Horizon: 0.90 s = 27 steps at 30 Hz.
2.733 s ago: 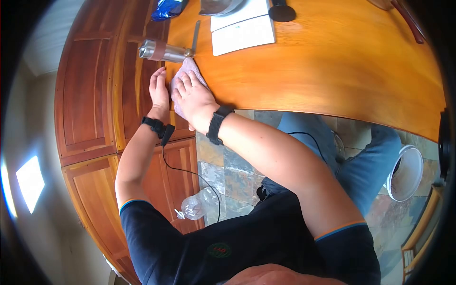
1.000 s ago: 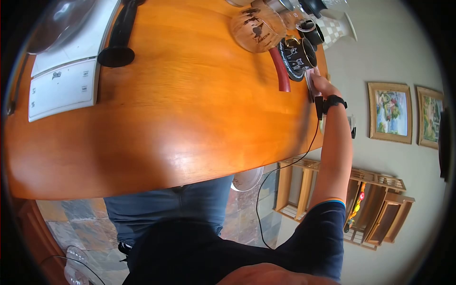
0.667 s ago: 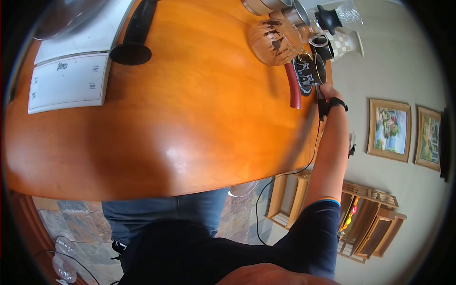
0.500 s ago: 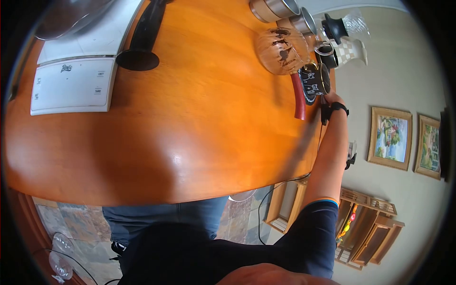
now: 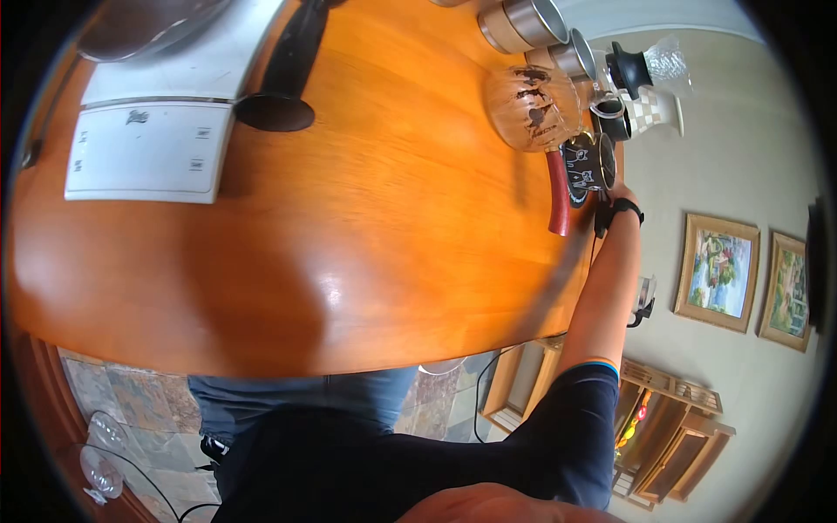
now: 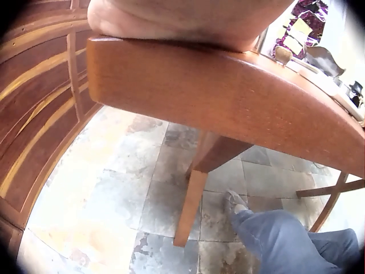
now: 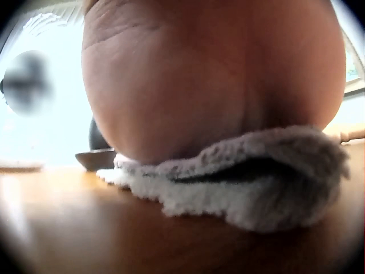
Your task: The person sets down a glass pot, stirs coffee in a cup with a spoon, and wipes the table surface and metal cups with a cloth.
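At the table's right edge, my right hand is partly hidden behind a black mug with white cat drawings. In the right wrist view, the heel of that hand presses on a folded, fluffy pale pink cloth lying on the wooden table; the fingers are out of sight. The mug stands on a dark coaster, next to a round glass pot with dark print and a red handle. My left hand shows only in its wrist view, its heel resting on the table's edge.
Metal cups, a small black cup and a black dripper crowd the far right. A white scale and a black-handled tool lie at left. A black cable hangs beside the right arm.
The head view has swung rightward from the table's left end. My right hand has moved from there to the right edge. Lately the objects have slid down and right in view.
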Available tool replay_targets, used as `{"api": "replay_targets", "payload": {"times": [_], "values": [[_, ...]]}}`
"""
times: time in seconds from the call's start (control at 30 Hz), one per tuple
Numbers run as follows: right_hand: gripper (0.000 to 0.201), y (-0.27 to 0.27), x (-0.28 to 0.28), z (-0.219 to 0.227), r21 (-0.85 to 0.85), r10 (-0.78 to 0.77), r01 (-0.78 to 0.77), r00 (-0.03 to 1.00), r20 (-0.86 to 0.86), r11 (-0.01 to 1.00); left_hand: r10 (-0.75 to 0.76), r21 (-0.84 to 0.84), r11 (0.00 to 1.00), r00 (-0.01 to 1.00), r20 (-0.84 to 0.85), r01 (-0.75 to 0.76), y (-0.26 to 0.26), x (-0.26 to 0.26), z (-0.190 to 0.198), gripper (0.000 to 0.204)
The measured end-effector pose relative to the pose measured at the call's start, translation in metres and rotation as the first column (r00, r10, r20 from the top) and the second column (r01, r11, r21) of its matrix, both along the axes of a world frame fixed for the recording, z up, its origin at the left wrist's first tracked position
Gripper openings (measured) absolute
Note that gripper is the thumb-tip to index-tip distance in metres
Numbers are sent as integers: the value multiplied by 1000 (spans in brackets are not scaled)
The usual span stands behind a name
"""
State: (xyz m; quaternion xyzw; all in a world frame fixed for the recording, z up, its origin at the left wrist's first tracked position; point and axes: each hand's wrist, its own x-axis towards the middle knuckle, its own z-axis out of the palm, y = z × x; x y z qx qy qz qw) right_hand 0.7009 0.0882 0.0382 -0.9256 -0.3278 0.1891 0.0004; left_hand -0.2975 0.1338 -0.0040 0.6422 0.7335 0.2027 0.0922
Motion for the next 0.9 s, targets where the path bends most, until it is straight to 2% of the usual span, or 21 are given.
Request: {"api": "replay_targets", "payload": {"times": [0.1, 0.17, 0.2, 0.23, 0.27, 0.3, 0.33, 0.4, 0.43, 0.57, 0.63, 0.77, 0.9], "values": [[82, -4, 124, -53, -106, 361, -346, 913, 188, 932, 10, 1, 1000, 1000, 25, -10, -2, 13, 6, 56], [82, -10, 189, -90, -208, 582, -544, 761, 285, 813, -22, 17, 1000, 1000, 7, 22, -3, 13, 7, 54], [83, 6, 225, -101, -269, 679, -624, 658, 326, 734, -57, 36, 998, 998, 5, 57, -3, 11, 6, 53], [83, -49, 185, -55, -270, 689, -635, 646, 330, 724, -34, 44, 998, 999, 11, 34, -2, 11, 5, 53], [76, -44, 116, -38, -94, 463, -455, 848, 258, 886, -24, 46, 999, 1000, 19, 23, -2, 12, 4, 53], [70, -21, 24, -22, 61, 205, -215, 970, 132, 975, -17, 45, 999, 1000, 24, 16, -1, 11, 4, 53], [70, -18, 44, -25, 62, 215, -225, 966, 141, 972, -10, 43, 999, 1000, 29, 9, -2, 11, 3, 53], [69, -19, 92, -39, -112, -13, 44, 963, 270, 993, -39, 70, 997, 999, -21, 40, 1, 2, -3, 53], [70, -19, 77, -36, -138, -53, 82, 978, 204, 987, -28, 66, 997, 998, -50, 32, 1, 4, -2, 54], [72, -32, 105, -45, -105, -123, 137, 985, 124, 985, 13, 57, 998, 999, -51, -10, -1, 14, 1, 54], [73, -44, 66, -34, -75, 39, -34, 998, 59, 997, -12, 47, 999, 1000, -29, 14, -1, 13, 1, 55], [75, -69, 50, -30, -39, 95, -91, 989, 111, 995, -56, 40, 998, 998, -18, 57, 3, 6, -3, 55], [72, -96, 39, -34, -33, 234, -231, 960, 153, 972, -78, 54, 995, 996, -30, 80, 4, 0, -5, 56]]}}
